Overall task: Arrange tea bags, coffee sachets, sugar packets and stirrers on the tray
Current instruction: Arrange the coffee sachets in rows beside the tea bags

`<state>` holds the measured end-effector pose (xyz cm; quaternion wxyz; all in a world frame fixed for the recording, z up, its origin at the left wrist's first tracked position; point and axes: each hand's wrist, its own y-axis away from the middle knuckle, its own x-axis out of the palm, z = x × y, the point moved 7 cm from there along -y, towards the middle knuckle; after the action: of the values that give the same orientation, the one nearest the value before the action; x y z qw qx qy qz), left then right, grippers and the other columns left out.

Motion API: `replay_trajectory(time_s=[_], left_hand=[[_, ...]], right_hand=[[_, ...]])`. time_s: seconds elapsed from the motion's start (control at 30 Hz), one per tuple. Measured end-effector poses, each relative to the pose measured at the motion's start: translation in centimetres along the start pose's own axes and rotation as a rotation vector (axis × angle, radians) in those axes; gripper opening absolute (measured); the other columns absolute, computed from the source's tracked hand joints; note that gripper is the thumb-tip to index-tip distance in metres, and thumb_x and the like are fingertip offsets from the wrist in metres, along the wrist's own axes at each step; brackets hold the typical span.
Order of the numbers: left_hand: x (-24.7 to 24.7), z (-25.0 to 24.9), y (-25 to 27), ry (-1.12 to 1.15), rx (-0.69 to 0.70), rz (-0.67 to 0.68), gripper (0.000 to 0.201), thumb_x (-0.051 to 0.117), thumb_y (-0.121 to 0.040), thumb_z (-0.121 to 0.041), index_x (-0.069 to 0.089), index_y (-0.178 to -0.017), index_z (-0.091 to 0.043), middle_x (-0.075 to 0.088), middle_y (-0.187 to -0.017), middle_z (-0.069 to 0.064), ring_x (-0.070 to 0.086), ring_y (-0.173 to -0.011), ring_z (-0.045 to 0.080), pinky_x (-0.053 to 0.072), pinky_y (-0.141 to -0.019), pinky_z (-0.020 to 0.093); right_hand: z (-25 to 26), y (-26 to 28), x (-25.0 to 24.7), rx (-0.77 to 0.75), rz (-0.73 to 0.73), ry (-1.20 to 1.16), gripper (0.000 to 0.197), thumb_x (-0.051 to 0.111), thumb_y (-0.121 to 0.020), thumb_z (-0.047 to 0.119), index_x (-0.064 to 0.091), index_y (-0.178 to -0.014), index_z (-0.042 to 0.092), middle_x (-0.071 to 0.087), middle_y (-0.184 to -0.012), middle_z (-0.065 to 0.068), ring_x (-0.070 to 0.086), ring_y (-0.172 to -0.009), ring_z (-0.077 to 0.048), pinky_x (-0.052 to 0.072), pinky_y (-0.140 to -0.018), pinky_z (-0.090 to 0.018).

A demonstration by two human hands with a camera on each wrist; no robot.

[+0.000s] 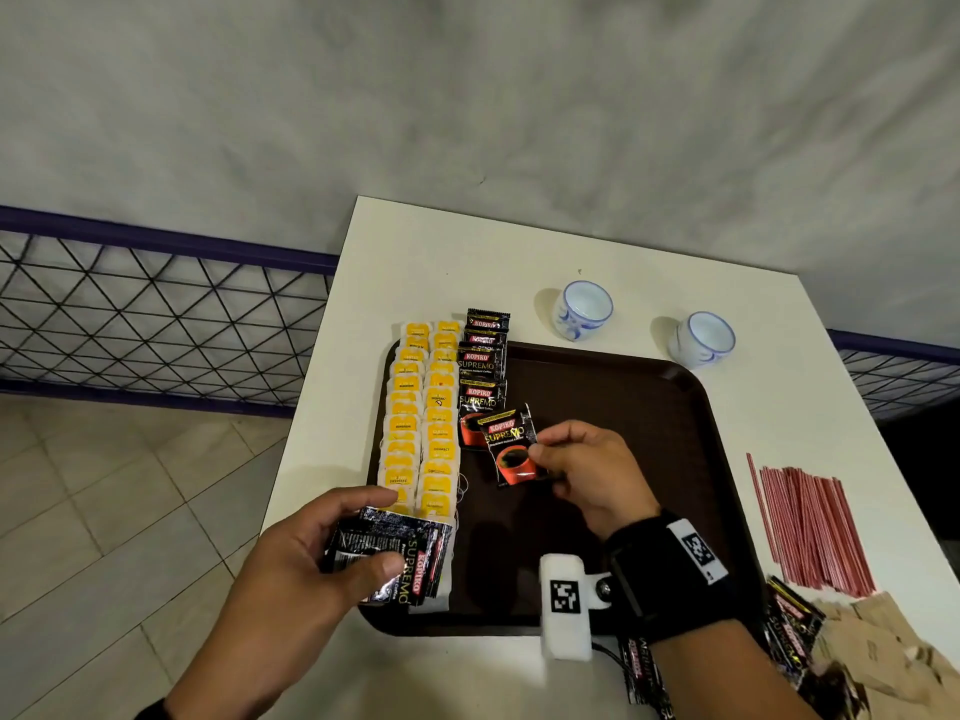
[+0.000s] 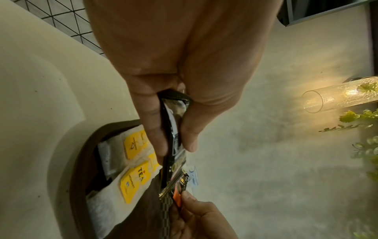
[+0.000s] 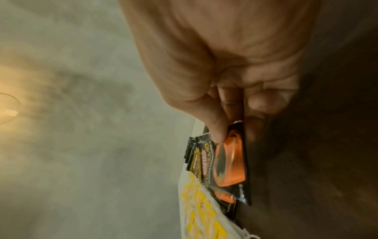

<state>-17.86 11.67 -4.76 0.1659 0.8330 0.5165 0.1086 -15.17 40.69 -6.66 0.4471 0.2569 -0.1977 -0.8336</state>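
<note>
So the dark brown plastic tray [image 1: 649,407] sits on a white table [image 1: 415,241], and its left side is already filling up. Two columns of white paper tea bags with yellow tags [image 1: 421,413] run front to back along the left edge; in the left wrist view one tag clearly reads "TEA", the smaller print under it is too blurry for me to make out. Right beside them is an overlapping row of black foil coffee sachets [image 1: 482,376] printed "KOPIKO SUPREMO", with a red cup of coffee pictured on the lowest one.

The right hand [image 1: 587,475] pinches one more black Kopiko sachet [image 1: 511,446] between thumb and fingers, holding it tilted just above the tray at the near end of that row. The left hand [image 1: 311,558] has its fingers and thumb curled round a small stack of the same sachets [image 1: 395,558], over the tray's near left corner, "SUPREMO" readable sideways on the top one.

Off the tray on the right: a bundle of thin red stirrers [image 1: 810,532] lying on the table, some brown paper packets [image 1: 883,652] and a few loose black sachets [image 1: 789,631] near the front edge. Two white ceramic cups with blue patterns [image 1: 582,309] stand behind the tray.
</note>
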Motion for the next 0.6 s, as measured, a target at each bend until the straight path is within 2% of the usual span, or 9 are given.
replay_trajectory(time_s=[0.07, 0.17, 0.23, 0.37, 0.5, 0.6], left_hand=[[-0.1, 0.2, 0.1, 0.016, -0.004, 0.004, 0.052, 0.079, -0.074, 0.01, 0.078, -0.095, -0.039, 0.078, -0.102, 0.0, 0.075, -0.093, 0.02, 0.063, -0.076, 0.036], [-0.1, 0.3, 0.2, 0.045, -0.009, 0.012, 0.049, 0.083, -0.073, 0.007, 0.078, -0.094, -0.037, 0.078, -0.103, 0.002, 0.075, -0.094, 0.021, 0.063, -0.077, 0.04], [-0.3, 0.5, 0.2, 0.046, -0.01, 0.011, 0.048, 0.084, -0.073, 0.006, 0.078, -0.095, -0.036, 0.078, -0.102, 0.002, 0.075, -0.093, 0.02, 0.063, -0.079, 0.043], [-0.7, 0.7, 0.3, 0.05, -0.015, 0.008, 0.05, 0.085, -0.071, 0.007, 0.078, -0.098, -0.035, 0.078, -0.101, 0.001, 0.075, -0.093, 0.021, 0.063, -0.079, 0.044], [-0.9, 0.9, 0.2, 0.072, -0.013, -0.001, 0.046, 0.087, -0.067, -0.004, 0.078, -0.098, -0.036, 0.077, -0.102, 0.003, 0.075, -0.093, 0.022, 0.063, -0.078, 0.046], [-0.8, 1.1, 0.3, 0.074, -0.007, -0.003, 0.045, 0.085, -0.062, -0.011, 0.078, -0.098, -0.037, 0.077, -0.102, 0.004, 0.075, -0.092, 0.024, 0.063, -0.075, 0.043]], right_hand=[[-0.1, -0.3, 0.6, 0.043, 0.008, -0.026, 0.019, 0.071, -0.085, -0.004, 0.067, -0.077, 0.012, 0.07, -0.078, -0.011, 0.064, -0.068, -0.022, 0.048, -0.05, -0.026], [0.1, -0.4, 1.5, 0.088, 0.006, -0.074, 0.014, 0.071, -0.086, -0.005, 0.067, -0.081, 0.008, 0.069, -0.082, -0.012, 0.065, -0.068, -0.02, 0.055, -0.055, -0.028], [0.6, -0.6, 1.7, 0.067, -0.026, -0.006, 0.012, 0.073, -0.085, -0.001, 0.068, -0.082, 0.009, 0.069, -0.08, -0.008, 0.062, -0.066, -0.016, 0.052, -0.052, -0.025], [1.1, -0.7, 1.9, -0.003, -0.074, 0.07, 0.013, 0.074, -0.083, -0.002, 0.067, -0.078, 0.008, 0.067, -0.071, -0.006, 0.058, -0.055, -0.013, 0.036, -0.036, -0.014], [0.8, -1.0, 2.1, 0.008, -0.071, 0.136, 0.013, 0.076, -0.082, 0.002, 0.066, -0.077, 0.009, 0.07, -0.07, -0.008, 0.061, -0.049, -0.014, 0.036, -0.037, -0.02], [0.9, -1.2, 2.2, -0.003, -0.073, 0.196, 0.012, 0.075, -0.082, 0.005, 0.066, -0.075, 0.009, 0.074, -0.076, -0.014, 0.068, -0.054, -0.018, 0.039, -0.04, -0.022]])
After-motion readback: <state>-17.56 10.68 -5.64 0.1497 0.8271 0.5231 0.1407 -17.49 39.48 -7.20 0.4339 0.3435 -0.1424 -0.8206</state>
